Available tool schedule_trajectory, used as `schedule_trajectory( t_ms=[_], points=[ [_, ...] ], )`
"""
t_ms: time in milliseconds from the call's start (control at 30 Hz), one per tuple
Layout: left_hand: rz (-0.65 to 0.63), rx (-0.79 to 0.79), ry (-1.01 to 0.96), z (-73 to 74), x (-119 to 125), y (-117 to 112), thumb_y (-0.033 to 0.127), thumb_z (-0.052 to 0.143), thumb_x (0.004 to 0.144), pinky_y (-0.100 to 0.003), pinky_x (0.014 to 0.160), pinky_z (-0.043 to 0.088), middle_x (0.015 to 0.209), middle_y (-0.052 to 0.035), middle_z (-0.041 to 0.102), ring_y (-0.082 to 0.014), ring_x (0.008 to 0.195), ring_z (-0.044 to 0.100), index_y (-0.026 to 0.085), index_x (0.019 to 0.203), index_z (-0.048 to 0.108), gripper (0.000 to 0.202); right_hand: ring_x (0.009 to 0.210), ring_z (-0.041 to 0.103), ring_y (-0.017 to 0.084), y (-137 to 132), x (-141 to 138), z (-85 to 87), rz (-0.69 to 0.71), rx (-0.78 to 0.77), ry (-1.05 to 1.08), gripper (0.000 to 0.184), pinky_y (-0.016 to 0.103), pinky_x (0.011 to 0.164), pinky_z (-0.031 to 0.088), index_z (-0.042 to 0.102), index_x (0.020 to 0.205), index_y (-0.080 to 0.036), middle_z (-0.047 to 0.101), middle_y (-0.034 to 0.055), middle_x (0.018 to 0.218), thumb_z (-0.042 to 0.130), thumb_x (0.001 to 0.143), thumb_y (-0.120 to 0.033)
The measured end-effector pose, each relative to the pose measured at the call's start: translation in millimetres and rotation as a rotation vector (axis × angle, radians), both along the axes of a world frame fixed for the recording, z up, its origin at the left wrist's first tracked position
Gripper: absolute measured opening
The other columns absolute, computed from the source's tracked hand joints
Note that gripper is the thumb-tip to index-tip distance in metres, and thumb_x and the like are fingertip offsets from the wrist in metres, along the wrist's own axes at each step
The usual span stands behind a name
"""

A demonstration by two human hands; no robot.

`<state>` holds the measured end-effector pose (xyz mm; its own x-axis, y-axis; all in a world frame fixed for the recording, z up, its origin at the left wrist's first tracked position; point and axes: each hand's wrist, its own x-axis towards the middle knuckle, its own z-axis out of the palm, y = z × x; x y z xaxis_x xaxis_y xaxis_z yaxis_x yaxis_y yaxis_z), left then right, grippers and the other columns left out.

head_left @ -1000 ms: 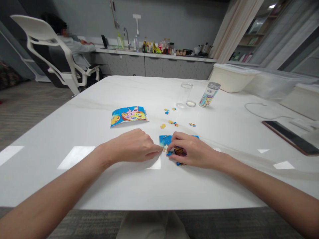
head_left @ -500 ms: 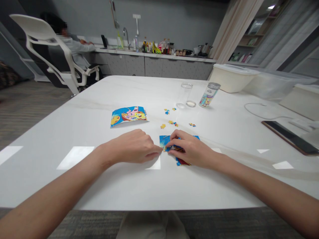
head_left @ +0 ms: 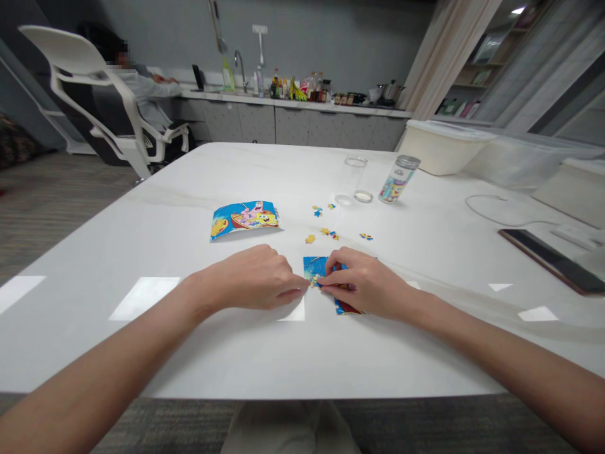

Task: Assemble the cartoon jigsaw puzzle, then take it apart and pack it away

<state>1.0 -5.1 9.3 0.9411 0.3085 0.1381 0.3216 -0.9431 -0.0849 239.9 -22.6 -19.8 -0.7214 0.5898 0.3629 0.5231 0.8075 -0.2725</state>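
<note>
2 curled hands; left hand (head_left: 255,277), right hand (head_left: 366,287) pinch puzzle (head_left: 312,267).

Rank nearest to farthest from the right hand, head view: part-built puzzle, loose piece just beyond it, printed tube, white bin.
1. Part-built puzzle: under the right hand, touching.
2. Loose piece: just beyond the knuckles.
3. Printed tube: farther back, slightly right.
4. White bin: far right, back of the table.

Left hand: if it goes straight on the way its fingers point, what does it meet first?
The left hand would likely meet the left edge of the blue puzzle; the right hand lies on it just beyond.
</note>
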Motion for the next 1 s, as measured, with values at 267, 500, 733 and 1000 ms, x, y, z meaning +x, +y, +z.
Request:
schedule_trajectory(
  t_ms=[267,500,733,1000],
  points=[
    [0.021,0.008,0.068,-0.2,0,0,0.02,0.047,0.09,-0.029,0.045,0.017,0.051,0.0009,0.061,-0.0101,0.041,0.045,0.021,0.087,0.07,0.023,0.072,0.056,0.015,0,0,-0.6,0.005,0.024,-0.003,0.018,0.027,0.06,0.044,0.075,0.089,-0.02,0.063,0.0065,0.083,0.057,0.09,-0.022],
    [0.016,0.015,0.075,0.7,1,-1,0.019,0.047,0.089,-0.029,0.044,0.018,0.05,0.0014,0.059,-0.0094,0.04,0.045,0.02,0.083,0.068,0.021,0.077,0.057,0.017,0,-1,-0.8,-0.029,0.017,-0.015,0.018,0.03,0.066,0.047,0.072,0.099,-0.019,0.063,0.008,0.09,0.058,0.088,-0.023],
    [0.015,0.022,0.059,0.6,2,-1,0.018,0.048,0.089,-0.029,0.044,0.017,0.049,0.0016,0.058,-0.0094,0.039,0.043,0.019,0.083,0.068,0.02,0.081,0.058,0.018,-1,-3,2.3,-0.082,-0.089,-0.015,0.017,0.031,0.07,0.048,0.067,0.1,-0.017,0.06,0.0079,0.092,0.063,0.085,-0.024],
    [0.024,0.035,-0.022,-2.8,0,0,0.021,0.05,0.088,-0.028,0.044,0.017,0.049,0.002,0.059,-0.01,0.039,0.044,0.021,0.087,0.069,0.019,0.068,0.057,0.012,7,2,12.7,-0.193,-0.345,0.273,0.004,0.026,0.062,0.045,0.061,0.08,-0.02,0.065,0.0008,0.079,0.062,0.082,-0.023]
  ],
)
